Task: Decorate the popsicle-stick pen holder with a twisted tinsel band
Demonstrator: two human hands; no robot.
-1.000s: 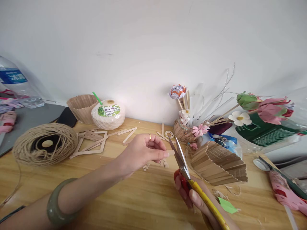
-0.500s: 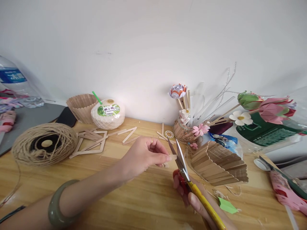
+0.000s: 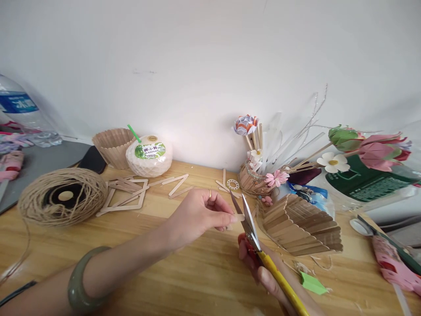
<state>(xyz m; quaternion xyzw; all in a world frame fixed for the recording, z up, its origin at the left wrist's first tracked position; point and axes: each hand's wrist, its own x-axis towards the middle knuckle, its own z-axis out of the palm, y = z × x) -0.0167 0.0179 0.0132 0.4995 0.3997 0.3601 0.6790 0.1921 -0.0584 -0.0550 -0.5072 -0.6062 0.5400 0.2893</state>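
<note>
My left hand (image 3: 200, 213) pinches a short piece of wooden craft stick (image 3: 239, 217) between thumb and fingertips. A ring is on one finger and a green bangle on the wrist. My right hand (image 3: 265, 272) grips scissors (image 3: 253, 228) with red and yellow handles. The blades stand apart, and the stick's end lies between them. Both hands are above the wooden table (image 3: 184, 267), just left of a fan-shaped basket of craft sticks (image 3: 301, 226).
A ball of jute twine (image 3: 62, 197) lies at the left. Loose sticks and a stick frame (image 3: 131, 195) lie behind it, near a coconut drink (image 3: 148, 154) and a second stick basket (image 3: 112, 147). Paper flowers in a holder (image 3: 259, 175) and a pink glue gun (image 3: 393, 265) are at the right.
My left hand has moved the stick piece a little to the right, further between the scissor blades. The scissors have barely moved.
</note>
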